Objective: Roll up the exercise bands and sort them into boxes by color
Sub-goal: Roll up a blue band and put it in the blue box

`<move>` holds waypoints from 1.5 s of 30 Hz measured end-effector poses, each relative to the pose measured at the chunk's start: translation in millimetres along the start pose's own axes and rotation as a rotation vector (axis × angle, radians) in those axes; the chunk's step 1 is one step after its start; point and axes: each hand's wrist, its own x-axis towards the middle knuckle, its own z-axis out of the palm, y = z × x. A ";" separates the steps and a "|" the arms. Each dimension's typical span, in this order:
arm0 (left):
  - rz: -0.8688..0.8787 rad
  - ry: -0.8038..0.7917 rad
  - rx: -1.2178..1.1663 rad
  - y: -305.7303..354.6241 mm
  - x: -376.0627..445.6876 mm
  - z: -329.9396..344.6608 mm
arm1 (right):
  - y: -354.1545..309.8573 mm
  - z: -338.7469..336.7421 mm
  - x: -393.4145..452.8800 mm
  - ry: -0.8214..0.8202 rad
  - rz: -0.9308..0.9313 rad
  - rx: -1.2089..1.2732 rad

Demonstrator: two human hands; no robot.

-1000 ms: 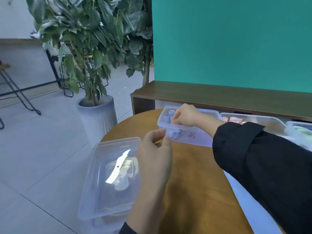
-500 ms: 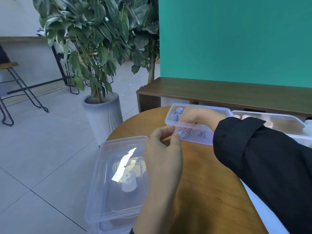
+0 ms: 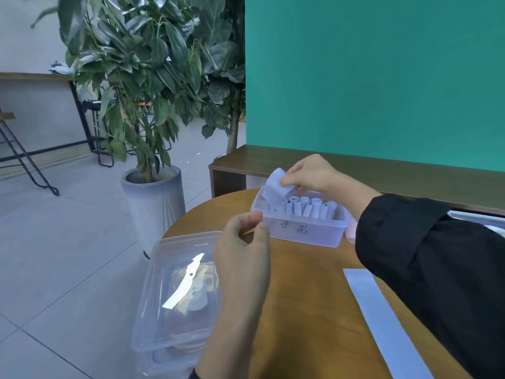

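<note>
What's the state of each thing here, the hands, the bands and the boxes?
Right hand: pinching a rolled band above the open box.
Left hand: fingers curled, touching the box's near corner.
Bands in box: rolled, standing upright.
Flat band: unrolled on table.
Lidded box: closed.

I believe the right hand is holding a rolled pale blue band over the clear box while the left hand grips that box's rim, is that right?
Not quite. In the head view the right hand does hold a rolled pale blue band over the clear box, but the left hand grips nothing: it hovers in front of the box, thumb and fingers loosely curled, apart from the rim.
</note>
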 end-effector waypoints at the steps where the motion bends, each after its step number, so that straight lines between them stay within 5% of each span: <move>1: 0.005 -0.003 -0.005 2.0 -3.0 0.3 | -2.6 -7.8 -8.4 0.032 -0.014 0.035; 8: -0.067 -0.090 -0.098 11.2 -28.6 5.5 | 0.0 -41.6 -117.9 0.022 -0.050 0.466; 13: -0.363 -0.361 -0.245 18.0 -63.7 16.7 | 38.5 -42.0 -209.6 -0.027 0.010 0.757; 20: -0.370 -0.763 -0.313 11.7 -115.7 32.9 | 100.6 -38.8 -311.1 0.023 0.047 1.086; 30: -0.295 -0.672 -0.283 -10.6 -133.0 58.0 | 133.6 -49.0 -337.8 0.028 0.064 1.158; 36: -0.109 -0.457 -0.201 -16.1 -137.6 72.1 | 137.6 -57.7 -339.3 0.071 0.060 1.164; 45: 0.045 -0.384 -0.089 -18.3 -152.3 85.3 | 130.7 -52.1 -344.0 0.016 -0.036 1.237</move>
